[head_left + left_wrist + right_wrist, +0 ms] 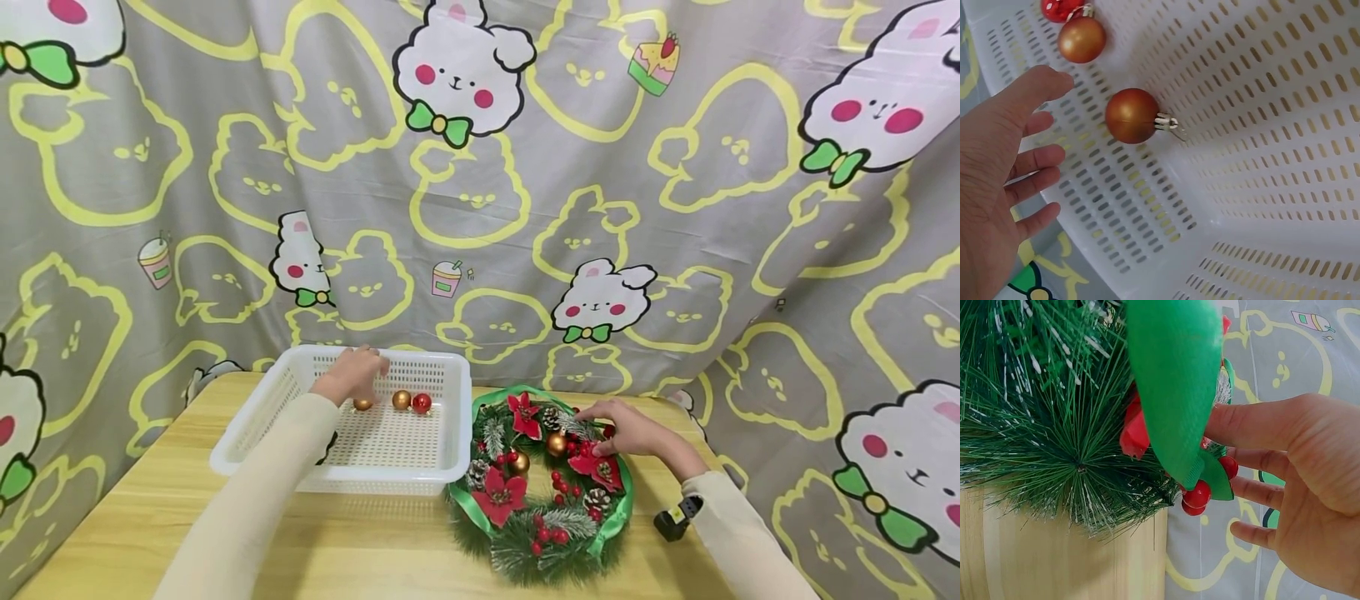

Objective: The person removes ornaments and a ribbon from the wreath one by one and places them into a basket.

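Observation:
My left hand (354, 372) is inside a white plastic basket (390, 473), fingers spread and slightly bent. In the left wrist view it hovers beside a gold bauble (1132, 116) with a silver cap and hook, apart from it. A second gold bauble (402, 401) and a red bauble (422, 403) lie together by the basket's far side. My right hand (633, 429) rests at the upper right of a green Christmas wreath (551, 562), thumb near a red poinsettia (602, 472). Its fingers extend past the wreath's edge; the thumb tip is hidden behind green ribbon (1175, 394).
Both basket and wreath stand on a light wooden table (360, 542), the wreath just right of the basket. The wreath bears pinecones (597, 499), berries and gold baubles (518, 463). A patterned grey curtain (495, 208) hangs behind the table. A black device (677, 518) sits on the right wrist.

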The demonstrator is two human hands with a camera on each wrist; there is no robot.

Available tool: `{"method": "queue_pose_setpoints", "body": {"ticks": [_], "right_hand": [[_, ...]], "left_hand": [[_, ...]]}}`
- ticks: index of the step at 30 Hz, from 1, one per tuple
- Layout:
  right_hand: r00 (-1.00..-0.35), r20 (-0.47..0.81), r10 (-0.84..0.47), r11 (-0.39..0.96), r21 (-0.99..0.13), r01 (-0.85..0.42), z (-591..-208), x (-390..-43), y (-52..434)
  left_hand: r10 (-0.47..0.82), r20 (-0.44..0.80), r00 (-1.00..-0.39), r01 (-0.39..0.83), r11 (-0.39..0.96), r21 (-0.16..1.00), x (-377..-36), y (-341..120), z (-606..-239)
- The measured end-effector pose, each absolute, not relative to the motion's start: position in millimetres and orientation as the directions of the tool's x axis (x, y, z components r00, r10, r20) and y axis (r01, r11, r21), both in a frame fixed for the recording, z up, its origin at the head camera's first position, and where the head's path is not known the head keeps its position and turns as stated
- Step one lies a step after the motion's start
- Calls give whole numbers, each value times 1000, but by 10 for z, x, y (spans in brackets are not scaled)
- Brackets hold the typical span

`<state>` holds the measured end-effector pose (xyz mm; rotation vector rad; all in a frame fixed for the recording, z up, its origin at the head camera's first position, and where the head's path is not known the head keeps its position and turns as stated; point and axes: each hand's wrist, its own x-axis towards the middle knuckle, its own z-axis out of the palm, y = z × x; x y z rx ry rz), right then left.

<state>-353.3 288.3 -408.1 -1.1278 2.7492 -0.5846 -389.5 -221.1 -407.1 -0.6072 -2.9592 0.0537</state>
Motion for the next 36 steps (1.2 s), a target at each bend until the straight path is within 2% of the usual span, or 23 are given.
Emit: {"method": "queue_pose_setpoints", "body": {"ticks": [14,36], "right_hand": [[-730,33,-683,670,-370,-644,-4095,-3519,2882],[-724,41,-689,659,-379,-649,-4067,-3502,2882]], "left_hand": [[403,149,-903,407,914,-9,-3926,-2061,-3897],[507,266,-820,540,839,66,-3853,-1323,-3427]]}}
